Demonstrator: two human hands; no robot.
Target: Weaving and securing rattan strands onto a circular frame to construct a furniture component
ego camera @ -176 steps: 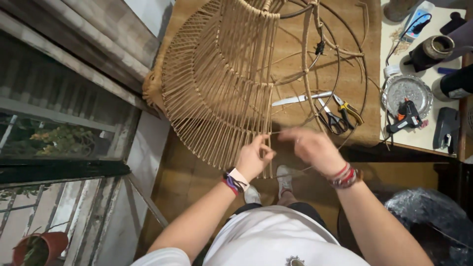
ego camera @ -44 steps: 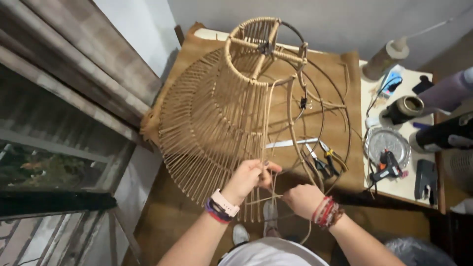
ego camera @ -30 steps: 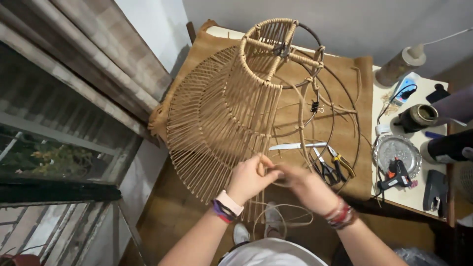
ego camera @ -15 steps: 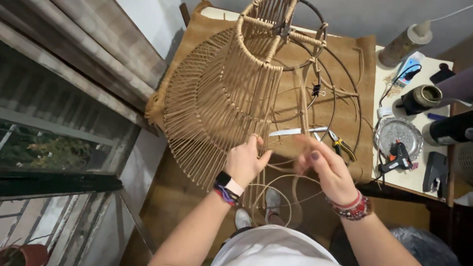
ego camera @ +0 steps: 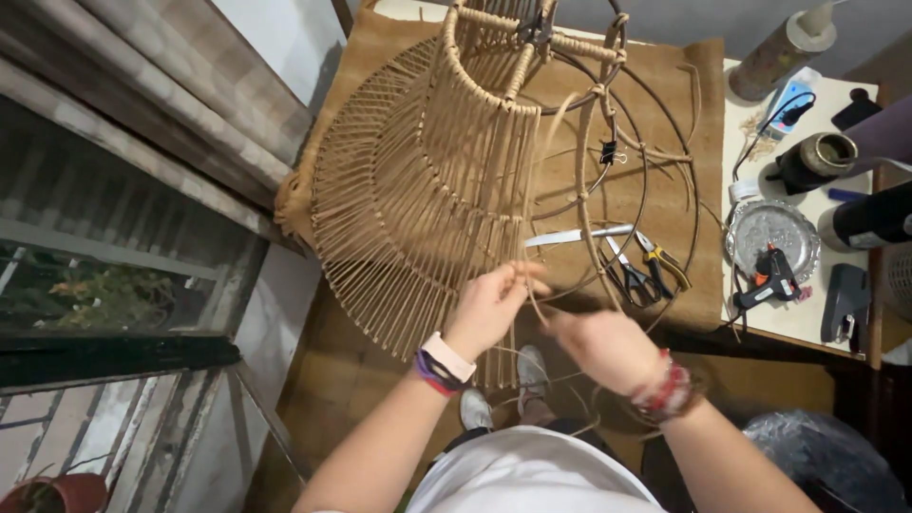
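Weaving stage, frame centre: left hand (ego camera: 491,306) pinching thin tan rattan strand (ego camera: 534,296) at half-woven wire-frame lampshade (ego camera: 427,190); right hand (ego camera: 603,347) closed, contents unclear. Next: threading round bare wire ring.

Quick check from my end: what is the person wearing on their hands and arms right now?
Both hands are bare, no gloves, and no sleeves show on the forearms. The left hand has a pale pink band at the wrist beside purple and red bracelets. The right hand wears a stack of red and pink beaded bracelets.
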